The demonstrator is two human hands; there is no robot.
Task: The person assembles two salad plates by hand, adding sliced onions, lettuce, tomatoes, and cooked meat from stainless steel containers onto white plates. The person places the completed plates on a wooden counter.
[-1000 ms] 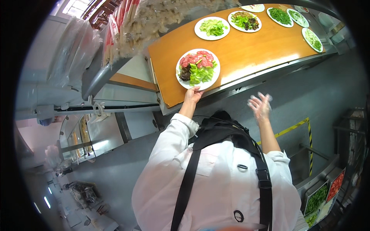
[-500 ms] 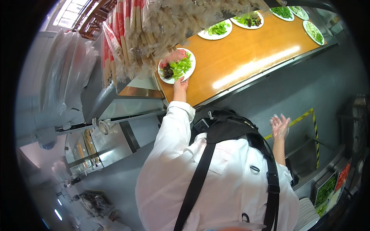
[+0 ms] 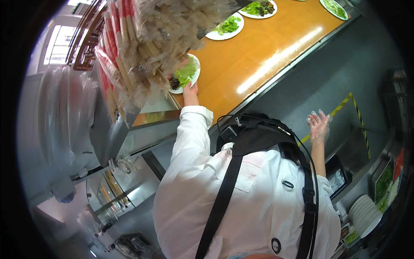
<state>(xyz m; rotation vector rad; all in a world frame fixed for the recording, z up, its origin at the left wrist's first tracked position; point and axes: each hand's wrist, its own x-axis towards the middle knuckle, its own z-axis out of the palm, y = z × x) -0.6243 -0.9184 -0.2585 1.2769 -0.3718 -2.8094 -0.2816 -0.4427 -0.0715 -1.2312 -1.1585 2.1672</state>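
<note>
Left hand (image 3: pixel 190 89): closed on the near rim of a white plate (image 3: pixel 197 73), upper left of centre; the rim seems to be gripped so that the greens (image 3: pixel 185 78) are not touched. Whether the plate is lifted or rested on the desk (image 3: pixel 258 54) cannot be told; its far side is hidden by wrapped sticks (image 3: pixel 148 49), upper left.

Right hand (image 3: pixel 319 124): right of centre, clear-gloved, fingers spread, nothing held; held well apart, probably because one hand suffices.

Salad plate (image 3: pixel 221 37): top centre, set along the far edge, presumably for room nearer the front.

Plate stack (image 3: pixel 365 216): lower right, nested, likely for compactness.
</note>
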